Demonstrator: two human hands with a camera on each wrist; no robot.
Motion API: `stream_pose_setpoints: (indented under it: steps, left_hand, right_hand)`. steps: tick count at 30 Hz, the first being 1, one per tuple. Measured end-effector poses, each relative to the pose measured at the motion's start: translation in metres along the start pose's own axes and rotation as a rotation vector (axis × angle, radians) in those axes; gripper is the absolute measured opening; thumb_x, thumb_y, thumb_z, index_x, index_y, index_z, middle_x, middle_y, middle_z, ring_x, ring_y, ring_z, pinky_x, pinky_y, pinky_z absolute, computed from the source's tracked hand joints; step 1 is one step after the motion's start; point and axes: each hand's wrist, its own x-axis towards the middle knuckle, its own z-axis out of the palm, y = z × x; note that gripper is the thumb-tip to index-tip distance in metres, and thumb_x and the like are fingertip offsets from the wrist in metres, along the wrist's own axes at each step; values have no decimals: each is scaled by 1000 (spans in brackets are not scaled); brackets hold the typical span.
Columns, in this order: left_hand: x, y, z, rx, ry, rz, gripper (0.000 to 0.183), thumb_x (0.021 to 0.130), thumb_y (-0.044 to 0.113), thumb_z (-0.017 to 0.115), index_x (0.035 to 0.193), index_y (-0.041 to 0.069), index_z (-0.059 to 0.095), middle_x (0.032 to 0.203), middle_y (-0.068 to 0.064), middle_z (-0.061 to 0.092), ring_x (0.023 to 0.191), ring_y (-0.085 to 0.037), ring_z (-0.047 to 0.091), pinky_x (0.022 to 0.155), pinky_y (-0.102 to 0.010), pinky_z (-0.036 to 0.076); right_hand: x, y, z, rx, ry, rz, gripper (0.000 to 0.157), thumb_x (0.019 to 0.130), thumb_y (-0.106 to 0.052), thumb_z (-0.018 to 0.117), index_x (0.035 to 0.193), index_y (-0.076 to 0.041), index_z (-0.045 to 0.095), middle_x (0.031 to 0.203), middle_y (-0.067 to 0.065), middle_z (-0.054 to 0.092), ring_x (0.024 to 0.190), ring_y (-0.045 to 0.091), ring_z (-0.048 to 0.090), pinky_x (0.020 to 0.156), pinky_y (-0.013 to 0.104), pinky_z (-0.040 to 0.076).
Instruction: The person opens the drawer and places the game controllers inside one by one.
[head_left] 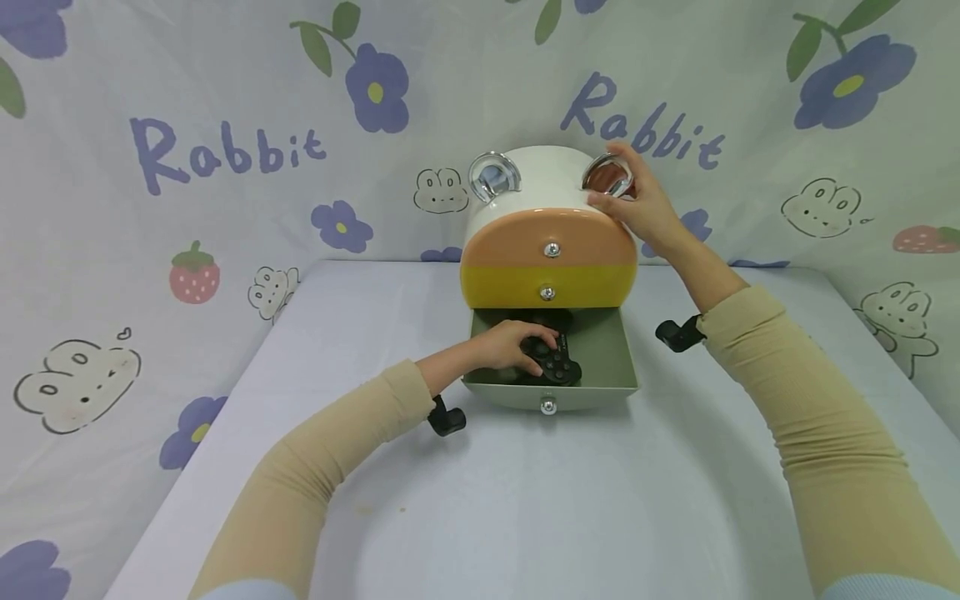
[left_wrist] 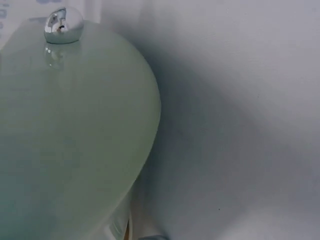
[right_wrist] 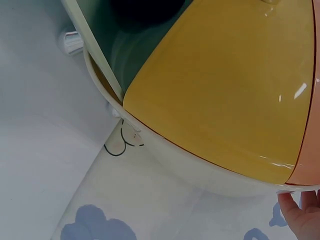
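Note:
A small cabinet with a white rounded top (head_left: 551, 171) has orange (head_left: 510, 237), yellow (head_left: 502, 287) and green (head_left: 607, 358) drawers. Only the green bottom drawer is pulled out. Inside it lies a black game controller (head_left: 557, 368), which my left hand (head_left: 504, 344) grips from above between thumb and fingers. In the left wrist view the drawer's green front (left_wrist: 75, 130) hides that hand. My right hand (head_left: 648, 207) holds the chrome-rimmed ear (head_left: 606, 177) at the cabinet's top right. In the right wrist view, fingers (right_wrist: 292, 212) show beside the cabinet's edge.
A matching ear (head_left: 493, 177) stands at the cabinet's top left. Chrome knobs, such as the bottom one (head_left: 548, 406), stick out from the drawer fronts. The white table (head_left: 525, 508) backs onto a patterned cloth (head_left: 247, 75). Black wrist devices (head_left: 448, 418) hang under both forearms.

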Motion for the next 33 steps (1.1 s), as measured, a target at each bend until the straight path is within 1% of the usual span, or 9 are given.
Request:
stream_pose_setpoints:
  steps: [4, 7, 12, 17, 21, 24, 26, 29, 33]
  left_hand:
    - [-6, 4, -3, -1, 30, -27, 42, 78, 13, 72, 118, 15, 60, 132, -2, 52, 113, -22, 53, 95, -31, 42]
    - [-12, 8, -6, -21, 51, -31, 44, 79, 13, 71, 121, 16, 59, 129, -2, 53, 108, -22, 56, 89, -29, 46]
    - [-26, 16, -9, -86, 110, 11, 43, 81, 14, 70, 123, 14, 57, 129, -3, 53, 106, -22, 58, 86, -27, 47]
    - [-43, 27, -5, -204, 187, 58, 43, 82, 16, 69, 122, 8, 56, 123, -6, 57, 101, -20, 58, 84, -25, 47]
    - [-56, 36, 7, -300, 250, 41, 41, 80, 16, 70, 118, 5, 57, 110, -10, 63, 81, -15, 60, 75, -22, 49]
    - [-64, 41, 18, -329, 273, 12, 41, 79, 17, 72, 116, 5, 58, 100, -8, 64, 70, -11, 58, 70, -20, 48]
    - [-69, 44, 25, -347, 273, 2, 39, 79, 17, 72, 115, 6, 59, 96, -5, 65, 67, -11, 57, 68, -20, 47]
    - [-76, 45, 38, -345, 260, -9, 36, 80, 18, 71, 113, 8, 61, 93, -2, 66, 61, -10, 53, 60, -20, 44]
    - [-81, 40, 58, -317, 240, -33, 34, 80, 19, 71, 111, 10, 61, 89, 0, 67, 57, -9, 51, 54, -20, 42]
  right_hand:
    - [0, 2, 0, 10, 1, -9, 69, 84, -20, 65, 142, -25, 27, 118, 0, 35, 73, 13, 32, 63, 23, 31]
    - [0, 2, 0, 8, 2, -14, 69, 84, -20, 65, 142, -26, 27, 122, 0, 35, 73, 14, 32, 63, 23, 31]
    - [0, 2, 0, 1, 4, -18, 69, 84, -21, 64, 142, -25, 26, 125, 1, 34, 72, 14, 32, 63, 23, 30]
    - [0, 1, 0, 11, 0, -21, 69, 85, -21, 64, 142, -24, 27, 124, 1, 34, 72, 13, 32, 62, 23, 30]
    - [-1, 1, 1, 23, -2, -20, 68, 85, -21, 64, 142, -26, 27, 123, 0, 33, 72, 13, 32, 62, 22, 31]
    - [-1, 1, 1, 37, -5, -23, 68, 85, -20, 64, 142, -26, 27, 123, 0, 33, 71, 13, 32, 62, 21, 32]
    - [-1, 1, 0, 47, -8, -26, 68, 85, -19, 63, 142, -27, 27, 124, 0, 32, 71, 12, 33, 62, 21, 32]
    - [-2, 0, 0, 47, -8, -29, 67, 85, -19, 63, 141, -26, 27, 125, 0, 32, 71, 12, 33, 62, 20, 33]
    - [-1, 1, 0, 41, -6, -32, 67, 85, -19, 64, 141, -26, 28, 120, -2, 34, 69, 12, 33, 60, 20, 33]
